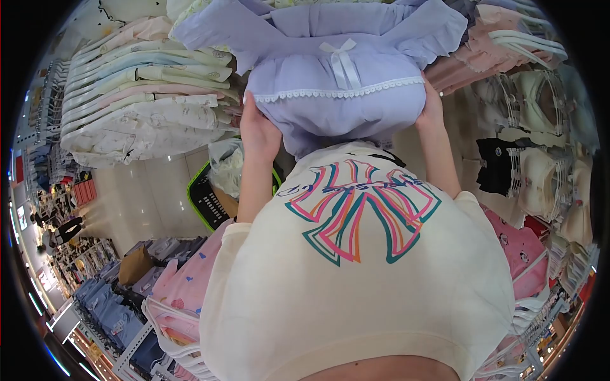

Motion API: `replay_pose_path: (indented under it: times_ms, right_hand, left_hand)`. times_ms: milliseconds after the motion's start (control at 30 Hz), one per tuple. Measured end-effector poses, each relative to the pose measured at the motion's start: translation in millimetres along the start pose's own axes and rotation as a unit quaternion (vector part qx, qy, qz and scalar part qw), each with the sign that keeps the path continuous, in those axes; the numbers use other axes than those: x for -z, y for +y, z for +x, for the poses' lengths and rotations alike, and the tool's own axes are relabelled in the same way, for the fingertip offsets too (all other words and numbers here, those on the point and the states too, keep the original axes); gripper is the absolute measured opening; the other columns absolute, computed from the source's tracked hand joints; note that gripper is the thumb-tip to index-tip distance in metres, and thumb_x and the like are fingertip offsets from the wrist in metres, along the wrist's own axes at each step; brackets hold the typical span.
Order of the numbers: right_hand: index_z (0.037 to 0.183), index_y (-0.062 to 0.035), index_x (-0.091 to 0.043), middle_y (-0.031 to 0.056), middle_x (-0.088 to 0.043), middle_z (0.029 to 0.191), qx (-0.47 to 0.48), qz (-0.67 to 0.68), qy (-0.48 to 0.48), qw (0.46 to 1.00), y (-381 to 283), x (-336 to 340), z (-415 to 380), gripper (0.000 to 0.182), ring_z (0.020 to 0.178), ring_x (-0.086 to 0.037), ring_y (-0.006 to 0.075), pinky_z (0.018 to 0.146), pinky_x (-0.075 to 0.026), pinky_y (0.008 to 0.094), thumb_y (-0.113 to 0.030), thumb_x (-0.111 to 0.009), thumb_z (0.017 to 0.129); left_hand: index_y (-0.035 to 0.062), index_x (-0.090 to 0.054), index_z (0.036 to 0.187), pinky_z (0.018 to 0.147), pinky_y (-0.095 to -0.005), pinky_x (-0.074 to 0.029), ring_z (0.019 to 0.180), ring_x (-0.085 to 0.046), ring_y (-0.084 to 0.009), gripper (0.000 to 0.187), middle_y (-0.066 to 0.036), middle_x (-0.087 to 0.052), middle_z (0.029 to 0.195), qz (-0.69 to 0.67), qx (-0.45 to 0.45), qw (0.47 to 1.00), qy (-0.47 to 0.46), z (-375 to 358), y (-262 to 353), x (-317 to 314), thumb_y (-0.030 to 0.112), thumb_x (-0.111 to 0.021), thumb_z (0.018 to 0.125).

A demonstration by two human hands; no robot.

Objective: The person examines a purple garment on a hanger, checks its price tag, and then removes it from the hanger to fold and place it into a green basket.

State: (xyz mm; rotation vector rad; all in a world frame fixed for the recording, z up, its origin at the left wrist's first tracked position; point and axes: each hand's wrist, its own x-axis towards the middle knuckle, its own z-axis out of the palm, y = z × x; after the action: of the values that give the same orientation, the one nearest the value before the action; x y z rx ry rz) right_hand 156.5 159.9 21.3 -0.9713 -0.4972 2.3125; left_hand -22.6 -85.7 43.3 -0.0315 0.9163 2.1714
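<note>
A lavender nightdress (330,114) with short puffed sleeves, a white ribbon bow (343,62) and a strip of white lace is held up in front of my chest. Its lower part is bunched and folded under. My left hand (260,132) grips its left side, thumb in front and fingers mostly hidden behind the cloth. On the opposite side, my right hand (432,106) holds the other edge, its fingers also partly hidden.
Pale pyjamas (146,82) hang on a rack at the left; pink garments (467,57) hang at the right. Bras (540,171) line the right side. A black basket with a green rim (208,200) holds a plastic bag. Folded jeans (111,305) lie lower left.
</note>
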Motion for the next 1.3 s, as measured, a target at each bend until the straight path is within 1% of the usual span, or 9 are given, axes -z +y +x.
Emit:
replay_pose_path:
  times_ms: [167,233,300,500,800,1000,1100,1167,1300]
  right_hand:
    - [0.113,0.0003,-0.045,0.0123,-0.053,0.109,-0.025,0.005,-0.024,0.999,5.3,-1.9,-7.6,0.041,0.098,-0.053,0.0222,0.083,-0.045,0.0368,-0.031,-0.048,0.086]
    - [0.115,-0.0001,-0.043,0.0124,-0.051,0.112,-0.025,-0.006,-0.049,0.998,7.1,-4.7,-12.9,0.048,0.101,-0.051,0.0222,0.085,-0.044,0.0372,-0.037,-0.046,0.085]
    - [0.118,-0.0006,-0.040,0.0126,-0.048,0.116,-0.028,-0.019,-0.070,0.997,8.2,-8.5,-19.1,0.055,0.105,-0.049,0.0225,0.086,-0.043,0.0376,-0.043,-0.045,0.084]
    - [0.124,-0.0030,-0.035,0.0123,-0.043,0.123,-0.094,-0.017,-0.123,0.988,9.2,-11.7,-30.3,0.072,0.111,-0.044,0.0232,0.090,-0.040,0.0373,-0.059,-0.040,0.078]
    - [0.126,-0.0036,-0.033,0.0124,-0.041,0.125,-0.104,0.013,-0.145,0.984,5.0,-12.7,-29.9,0.077,0.113,-0.042,0.0234,0.091,-0.039,0.0380,-0.061,-0.042,0.075]
    - [0.125,-0.0028,-0.034,0.0127,-0.042,0.124,-0.119,0.047,-0.159,0.979,5.5,-12.9,-27.5,0.072,0.112,-0.043,0.0237,0.091,-0.039,0.0387,-0.055,-0.046,0.077]
    - [0.123,-0.0009,-0.036,0.0134,-0.044,0.122,-0.126,0.067,-0.168,0.975,10.5,-5.6,-19.6,0.065,0.110,-0.045,0.0244,0.091,-0.039,0.0390,-0.048,-0.049,0.080]
    - [0.120,-0.0008,-0.039,0.0130,-0.046,0.119,-0.134,0.079,-0.175,0.972,9.8,-2.5,-17.1,0.058,0.108,-0.047,0.0240,0.090,-0.040,0.0383,-0.043,-0.051,0.081]
    - [0.115,-0.0006,-0.044,0.0108,-0.052,0.110,0.021,-0.074,-0.070,0.995,7.5,-2.2,-19.9,0.045,0.098,-0.052,0.0204,0.084,-0.041,0.0336,-0.030,-0.055,0.082]
  left_hand:
    - [-0.0029,-0.025,0.125,0.099,-0.0371,-0.023,0.120,-0.027,-0.0314,0.076,-0.015,-0.028,0.129,0.292,-0.090,0.946,0.106,3.6,-15.3,8.3,0.029,-0.066,0.071]
    - [-0.0024,-0.022,0.127,0.100,-0.0394,-0.019,0.123,-0.020,-0.0351,0.086,-0.016,-0.021,0.132,0.457,-0.220,0.852,0.132,4.4,-19.4,-3.3,0.027,-0.073,0.064]
    - [-0.0003,-0.024,0.127,0.100,-0.0451,-0.015,0.125,-0.012,-0.0383,0.091,-0.019,-0.016,0.133,0.617,-0.388,0.677,0.103,6.3,-20.6,-16.8,0.030,-0.076,0.059]
    - [0.0178,-0.027,0.131,0.090,-0.0644,-0.007,0.127,-0.010,-0.0360,0.097,-0.017,-0.017,0.136,0.789,-0.347,0.502,-0.071,11.9,-48.7,-52.6,0.042,-0.075,0.050]
    - [0.0225,-0.032,0.129,0.094,-0.0589,-0.004,0.126,-0.020,-0.0291,0.087,-0.009,-0.026,0.135,0.824,-0.344,0.437,-0.109,28.6,-49.0,-45.0,0.029,-0.074,0.053]
    - [0.0210,-0.052,0.112,0.095,-0.0522,-0.009,0.123,-0.028,-0.0255,0.058,-0.007,-0.035,0.129,0.804,-0.407,0.428,-0.069,39.7,-58.8,-14.3,0.009,-0.065,0.057]
    - [0.0184,-0.059,0.096,0.095,-0.0513,-0.012,0.119,-0.033,-0.0253,0.041,-0.006,-0.041,0.124,0.778,-0.440,0.442,-0.076,49.7,-57.9,-4.4,0.007,-0.061,0.057]
    - [0.0172,-0.060,0.092,0.094,-0.0516,-0.012,0.119,-0.034,-0.0256,0.035,-0.006,-0.042,0.122,0.717,-0.454,0.522,-0.092,55.2,-54.7,-3.4,0.006,-0.060,0.059]
    - [0.0129,-0.061,0.090,0.095,-0.0435,-0.017,0.114,-0.039,-0.0261,0.027,-0.007,-0.046,0.117,0.698,-0.415,0.583,-0.034,35.9,-46.7,-19.5,0.003,-0.055,0.065]
